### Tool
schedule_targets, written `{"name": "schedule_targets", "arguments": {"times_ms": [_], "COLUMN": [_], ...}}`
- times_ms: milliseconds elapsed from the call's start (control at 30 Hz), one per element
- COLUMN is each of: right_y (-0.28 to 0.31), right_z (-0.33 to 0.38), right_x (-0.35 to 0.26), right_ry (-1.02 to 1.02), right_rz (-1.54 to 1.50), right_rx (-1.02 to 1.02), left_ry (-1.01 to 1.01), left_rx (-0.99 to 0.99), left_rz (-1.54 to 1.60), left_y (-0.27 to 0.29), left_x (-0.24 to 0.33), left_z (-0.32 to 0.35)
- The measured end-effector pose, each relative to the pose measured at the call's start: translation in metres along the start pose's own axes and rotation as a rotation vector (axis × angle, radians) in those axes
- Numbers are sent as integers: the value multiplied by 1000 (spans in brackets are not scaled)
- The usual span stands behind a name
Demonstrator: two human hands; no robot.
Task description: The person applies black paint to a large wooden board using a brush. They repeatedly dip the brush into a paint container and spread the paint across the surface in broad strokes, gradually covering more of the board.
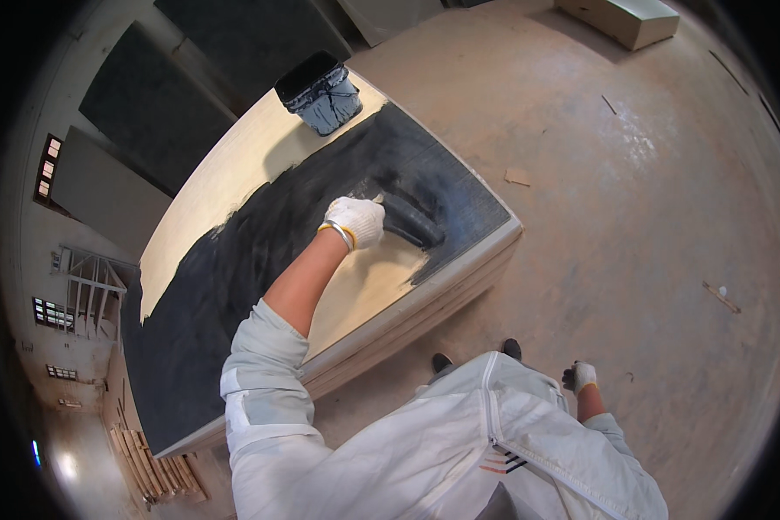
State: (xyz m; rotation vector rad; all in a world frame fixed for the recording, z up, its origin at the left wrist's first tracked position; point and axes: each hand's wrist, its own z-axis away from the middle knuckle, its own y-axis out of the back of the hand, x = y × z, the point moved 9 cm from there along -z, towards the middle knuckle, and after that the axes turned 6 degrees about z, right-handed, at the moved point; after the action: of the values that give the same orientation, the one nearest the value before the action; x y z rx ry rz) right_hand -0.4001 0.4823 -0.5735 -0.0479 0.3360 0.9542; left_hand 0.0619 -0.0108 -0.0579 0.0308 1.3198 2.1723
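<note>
The white-gloved left hand (355, 222) holds a dark tool (412, 218), maybe a brush, on the board (334, 325). Black paint (186, 355) covers the larger part; the far strip (201, 208), where the bucket (331, 107) stands, and a near patch (386, 276) are still bare. The right hand (582, 376) hangs low; its grip one cannot tell.

Stacked panels (243, 269), a paint-smeared bucket (329, 106) and a scrap-strewn floor (598, 260) show a workshop.
</note>
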Motion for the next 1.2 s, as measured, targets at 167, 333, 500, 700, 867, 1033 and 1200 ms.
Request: {"name": "schedule_targets", "arguments": {"times_ms": [167, 333, 500, 700, 867, 1033, 1200], "right_y": [19, 9, 14, -1, 10, 3, 7], "right_z": [-54, -12, -12, 3, -10, 2, -31], "right_x": [26, 3, -15, -18, -17, -5, 33], "right_ry": [-32, -52, -36, -58, 8, -63, -66], "right_rz": [46, 79, 24, 8, 50, 2, -121], "right_rx": [-147, -44, -26, 13, 32, 63, -102], "left_ry": [-23, -64, -35, -28, 106, 4, 60], "left_rx": [64, 17, 69, 42, 5, -75, 39], "left_rz": [55, -44, 53, 86, 139, 4, 94], "left_y": [17, 14, 12, 5, 0, -11, 10], "left_x": [11, 40, 14, 12, -64, -42, -65], "left_z": [-6, 20, 9, 15, -26, -6, -39]}}
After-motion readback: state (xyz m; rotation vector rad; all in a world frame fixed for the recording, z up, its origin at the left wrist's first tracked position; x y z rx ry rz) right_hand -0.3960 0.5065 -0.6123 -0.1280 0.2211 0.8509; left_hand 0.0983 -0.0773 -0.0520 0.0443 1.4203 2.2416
